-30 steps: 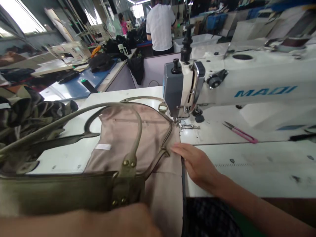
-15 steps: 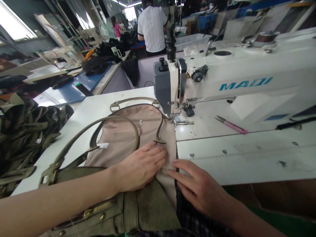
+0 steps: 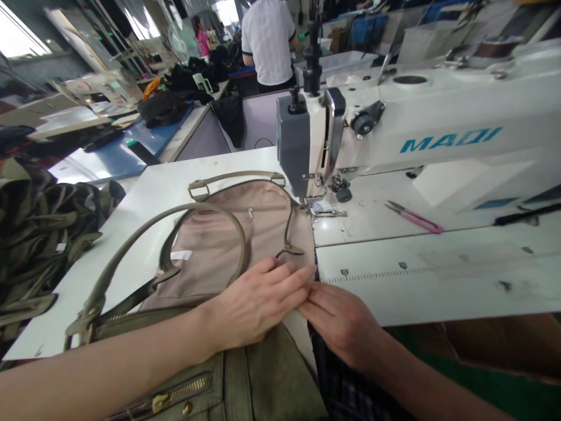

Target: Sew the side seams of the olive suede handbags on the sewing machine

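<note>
An olive green bag [image 3: 245, 386] lies open on the white sewing table [image 3: 438, 275], its beige lining [image 3: 219, 245] facing up and reaching the needle of the white sewing machine [image 3: 394, 134]. My left hand [image 3: 258, 301] lies flat on the lining near its right edge, fingers stretched out. My right hand [image 3: 337, 318] sits just beside it at the table's front edge, its fingertips pressed together on the lining's edge. An olive handle [image 3: 144, 234] arches over the bag, and a zipper strap [image 3: 287, 234] runs toward the needle.
Pink snips [image 3: 414, 217] lie on the table right of the needle. A pile of camouflage fabric [image 3: 39, 222] sits at the left. Behind are other work tables with dark cloth [image 3: 162, 108], and a person in a white shirt [image 3: 267, 41] stands with their back turned.
My left hand came from the bag's near end onto the lining, then slid right. My right hand drew in until its fingertips met the left hand at the lining's edge.
</note>
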Demonstrator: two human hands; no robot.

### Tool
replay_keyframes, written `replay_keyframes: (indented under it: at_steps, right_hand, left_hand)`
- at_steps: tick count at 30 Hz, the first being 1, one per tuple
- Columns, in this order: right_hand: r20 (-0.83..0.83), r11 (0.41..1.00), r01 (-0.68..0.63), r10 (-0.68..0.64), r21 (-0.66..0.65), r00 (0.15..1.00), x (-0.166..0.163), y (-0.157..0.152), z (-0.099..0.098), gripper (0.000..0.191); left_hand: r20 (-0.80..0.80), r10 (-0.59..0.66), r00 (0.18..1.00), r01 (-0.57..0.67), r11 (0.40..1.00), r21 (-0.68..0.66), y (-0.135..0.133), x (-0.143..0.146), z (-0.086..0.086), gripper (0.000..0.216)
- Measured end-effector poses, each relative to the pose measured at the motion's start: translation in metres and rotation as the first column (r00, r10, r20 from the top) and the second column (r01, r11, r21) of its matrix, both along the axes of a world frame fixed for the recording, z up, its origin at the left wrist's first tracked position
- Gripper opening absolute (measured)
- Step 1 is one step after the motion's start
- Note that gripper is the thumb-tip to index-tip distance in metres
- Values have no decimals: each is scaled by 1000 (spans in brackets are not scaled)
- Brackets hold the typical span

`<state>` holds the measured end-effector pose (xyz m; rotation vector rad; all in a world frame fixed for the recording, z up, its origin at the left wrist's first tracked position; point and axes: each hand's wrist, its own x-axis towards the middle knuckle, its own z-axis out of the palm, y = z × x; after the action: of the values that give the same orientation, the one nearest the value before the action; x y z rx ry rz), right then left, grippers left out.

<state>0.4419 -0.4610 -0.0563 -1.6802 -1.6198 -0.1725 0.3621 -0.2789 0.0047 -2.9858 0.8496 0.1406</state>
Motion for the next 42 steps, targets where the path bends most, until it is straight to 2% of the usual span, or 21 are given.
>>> replay_keyframes:
  at_steps: [3,6,9,13,15,21,26,31,36,42]
  right_hand:
    - [19,1000,-11,11,-3,1000,0,-4,0,31]
    - [62,1000,-4,3,4,998,2,-10,2,34]
    - [54,1000,13,-13,-5,998,4,-13,1,34]
    - [66,1000,11,-11,-14,998,2,-14,-1,34]
    - [89,999,22,-19,-39,996,0,-16,-1,32]
    - [152,996,60,-49,-69,987,-4,-22,1,31]
    - [163,997,3,10,-79,987,5,-23,7,36]
    - [185,995,-34,51,-95,981,22,-25,7,37]
    - [191,990,-37,62,-135,980,39,-24,6,37]
    - [216,986,-54,89,-161,972,48,-12,7,35]
  left_hand:
    - [12,-93,996,92,993,67,4,15,7,66]
    - [-81,36,996,-29,996,85,20,29,9,82]
    - [-112,142,984,-131,986,105,37,33,7,75]
    - [-125,-47,991,47,999,-4,40,28,1,57]
    - [-165,-71,984,62,996,-62,38,27,-1,50]
    - [-235,19,972,-54,988,-142,37,31,0,67]
    - [-268,65,961,-101,988,-121,28,28,7,58]
    - [-218,90,972,-115,988,-103,22,29,2,53]
    - [-204,86,975,-104,991,-79,36,46,-3,54]
    - [-269,60,961,-79,995,-59,60,72,0,65]
